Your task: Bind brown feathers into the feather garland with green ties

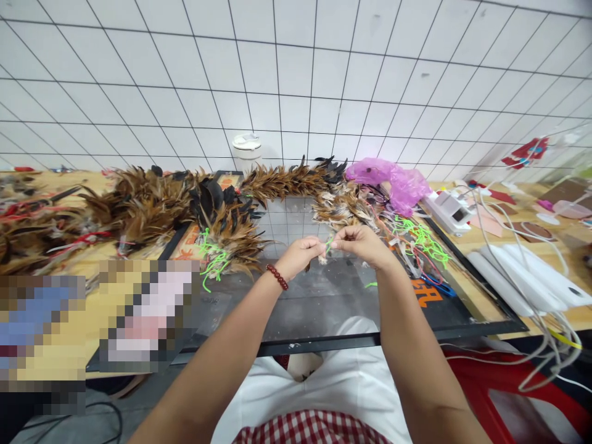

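Note:
My left hand, a dark red bead bracelet on its wrist, meets my right hand above the middle of the dark board. Both are closed in a pinch on a short bright green cord. Pale fluff shows just below the fingertips; I cannot tell whether it is fixed to the cord. Left of my hands lies a bundle of brown and black feathers with green cords at its end. Behind my right hand is a pile of loose brown and white feathers.
More feather bundles cover the table's left side. A pink plastic bag, loose green cords and blue-handled scissors lie on the right. Beyond are a white device and a cabled power strip. A lidded cup stands by the wall.

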Motion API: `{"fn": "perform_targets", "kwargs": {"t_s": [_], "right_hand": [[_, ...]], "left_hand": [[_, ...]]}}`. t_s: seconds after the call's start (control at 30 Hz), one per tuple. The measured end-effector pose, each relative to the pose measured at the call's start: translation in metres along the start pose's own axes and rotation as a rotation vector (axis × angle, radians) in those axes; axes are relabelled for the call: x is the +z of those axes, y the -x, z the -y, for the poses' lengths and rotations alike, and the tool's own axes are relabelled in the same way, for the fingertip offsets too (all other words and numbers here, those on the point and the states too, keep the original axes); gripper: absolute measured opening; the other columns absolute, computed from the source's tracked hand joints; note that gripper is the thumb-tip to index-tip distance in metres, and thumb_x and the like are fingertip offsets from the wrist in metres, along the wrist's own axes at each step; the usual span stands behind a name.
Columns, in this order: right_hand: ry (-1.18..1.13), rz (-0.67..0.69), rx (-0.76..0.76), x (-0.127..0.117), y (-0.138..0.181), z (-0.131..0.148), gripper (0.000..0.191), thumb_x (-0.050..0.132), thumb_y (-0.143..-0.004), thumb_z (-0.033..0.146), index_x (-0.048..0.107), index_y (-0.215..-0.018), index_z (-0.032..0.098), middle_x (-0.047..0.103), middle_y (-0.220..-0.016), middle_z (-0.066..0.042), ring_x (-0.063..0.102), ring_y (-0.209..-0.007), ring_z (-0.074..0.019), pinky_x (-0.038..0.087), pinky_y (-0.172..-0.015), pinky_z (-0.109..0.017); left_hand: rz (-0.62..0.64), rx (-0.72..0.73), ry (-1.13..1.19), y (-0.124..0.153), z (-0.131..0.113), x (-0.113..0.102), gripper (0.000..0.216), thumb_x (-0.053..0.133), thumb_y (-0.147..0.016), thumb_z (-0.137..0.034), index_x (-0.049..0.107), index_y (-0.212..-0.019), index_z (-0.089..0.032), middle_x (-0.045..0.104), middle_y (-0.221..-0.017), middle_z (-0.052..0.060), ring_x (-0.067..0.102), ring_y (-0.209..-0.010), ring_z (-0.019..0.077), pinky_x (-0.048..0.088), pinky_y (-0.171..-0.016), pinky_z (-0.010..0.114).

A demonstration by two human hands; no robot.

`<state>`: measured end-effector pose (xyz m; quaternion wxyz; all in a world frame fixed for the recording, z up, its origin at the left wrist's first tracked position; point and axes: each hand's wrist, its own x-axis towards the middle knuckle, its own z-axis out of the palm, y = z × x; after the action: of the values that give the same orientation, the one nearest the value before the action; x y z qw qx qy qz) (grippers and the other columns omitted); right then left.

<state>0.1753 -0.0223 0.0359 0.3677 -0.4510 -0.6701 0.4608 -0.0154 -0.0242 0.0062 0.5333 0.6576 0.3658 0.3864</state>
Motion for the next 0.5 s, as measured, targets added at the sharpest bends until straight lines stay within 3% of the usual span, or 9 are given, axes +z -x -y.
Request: {"fn": "perform_targets", "kwargs": {"t_s": [0.13,0.33,0.5], "right_hand": [[0.057,-0.067,-0.061,0.009,-0.001,0.000,0.030,0.074,-0.063,0.042,0.064,-0.066,0.014,0.058,-0.058,0.002,0.046,-0.053,-0.0086,0.035,-0.052,-0.023],[-0.061,0.044,-0.052,0.025,-0.003,0.002,0.028,0.070,-0.069,0.043,0.063,-0.068,0.016,0.061,-0.056,-0.001,0.056,-0.055,-0.0134,0.043,-0.056,-0.026],[-0.034,-0.203,-0.116,0.024,-0.007,0.001,0.027,0.065,-0.074,0.040,0.067,-0.089,0.017,0.068,-0.088,-0.004,0.060,-0.079,-0.0147,0.046,-0.076,-0.029]], "left_hand": [[0.079,-0.028,-0.173,0.001,0.001,0.002,0.029,0.055,-0.078,-0.039,0.066,-0.066,-0.015,0.055,-0.077,0.002,0.046,-0.059,0.0079,0.038,-0.056,0.022],[0.047,0.018,-0.251,0.002,0.002,0.008,0.026,0.053,-0.080,-0.032,0.062,-0.064,-0.014,0.055,-0.071,0.002,0.053,-0.067,0.0112,0.043,-0.067,0.023],[-0.039,0.058,-0.137,0.001,0.008,0.007,0.037,0.047,-0.084,-0.043,0.060,-0.064,-0.015,0.055,-0.073,0.003,0.051,-0.068,0.0116,0.043,-0.066,0.024]]}}
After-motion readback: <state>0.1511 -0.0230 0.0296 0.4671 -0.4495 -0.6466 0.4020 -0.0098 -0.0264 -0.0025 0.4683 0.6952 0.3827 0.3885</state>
